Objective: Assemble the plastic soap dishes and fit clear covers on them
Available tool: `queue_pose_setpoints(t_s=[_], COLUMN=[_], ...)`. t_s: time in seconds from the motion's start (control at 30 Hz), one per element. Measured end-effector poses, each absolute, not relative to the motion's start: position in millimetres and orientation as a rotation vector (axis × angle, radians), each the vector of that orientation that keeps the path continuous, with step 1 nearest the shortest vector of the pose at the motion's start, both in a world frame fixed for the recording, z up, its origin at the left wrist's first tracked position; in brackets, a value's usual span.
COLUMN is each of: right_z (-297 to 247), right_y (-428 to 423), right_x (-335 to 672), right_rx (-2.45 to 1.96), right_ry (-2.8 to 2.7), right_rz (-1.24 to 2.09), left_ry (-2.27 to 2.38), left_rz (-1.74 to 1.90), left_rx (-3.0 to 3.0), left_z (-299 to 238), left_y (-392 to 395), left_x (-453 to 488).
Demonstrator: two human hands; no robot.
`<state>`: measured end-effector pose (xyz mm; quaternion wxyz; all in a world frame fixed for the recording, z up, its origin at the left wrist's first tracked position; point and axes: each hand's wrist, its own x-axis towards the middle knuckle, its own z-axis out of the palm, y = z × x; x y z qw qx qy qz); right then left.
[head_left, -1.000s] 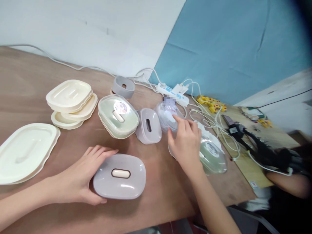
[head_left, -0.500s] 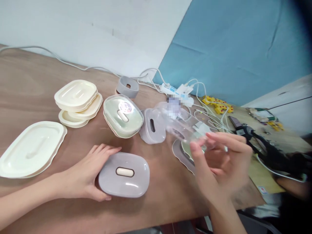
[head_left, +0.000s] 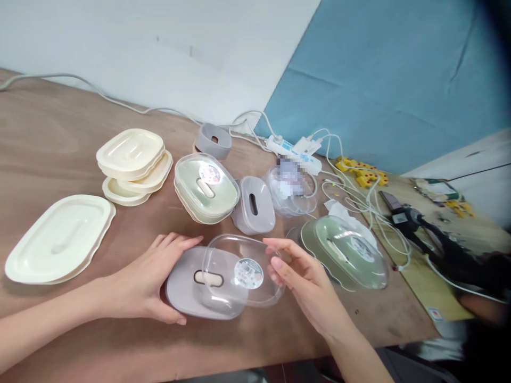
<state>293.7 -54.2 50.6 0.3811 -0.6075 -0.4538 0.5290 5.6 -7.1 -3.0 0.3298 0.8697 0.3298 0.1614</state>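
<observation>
My left hand [head_left: 149, 284] grips the left end of a grey oval box [head_left: 186, 287] with a cream oblong piece [head_left: 208, 279] set in the slot of its top. My right hand [head_left: 299, 271] pinches the right edge of a clear plastic lid [head_left: 223, 250], which bears a round printed sticker [head_left: 248, 273]. The lid is tilted over the right part of the grey box; whether the two touch, I cannot tell. Behind them stand a green box under a clear lid [head_left: 205, 186] and a grey slotted box [head_left: 255, 205].
Cream trays [head_left: 131, 151] are piled at the left, with a larger cream tray [head_left: 59, 239] nearer. Clear lids [head_left: 291, 194] sit before a power strip [head_left: 293, 151]. At right lie a green lidded box [head_left: 347, 247], loose white cables [head_left: 373, 213] and a black device [head_left: 415, 221].
My right hand has brought the clear lid left and down, from the right side to over the grey box. My left hand still holds the box in nearly the same place.
</observation>
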Motion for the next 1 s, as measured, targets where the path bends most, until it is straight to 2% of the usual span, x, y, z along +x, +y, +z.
queue_pose_setpoints(t_s=[0.57, 0.7, 0.87, 1.0], right_z=[37.3, 34.3, 32.4, 32.1], right_y=[-48.6, -48.9, -50.8, -49.9], right_x=[261.2, 259.9, 256.2, 254.2], right_rx=[-1.57, -1.463, -1.25, -1.222], right_ry=[-1.771, -1.907, -2.414, -2.52], right_rz=[1.108, 1.028, 0.775, 0.612], left_ry=[0.855, 0.866, 0.88, 0.877], left_rz=[0.429, 0.441, 0.441, 0.455], left_rx=[2.207, 2.169, 2.156, 2.144], left_z=[-4.5, -3.1, -1.9, -3.7], left_y=[-6.2, -7.1, -6.7, -6.3], left_x=[4.9, 6.3, 6.4, 6.3])
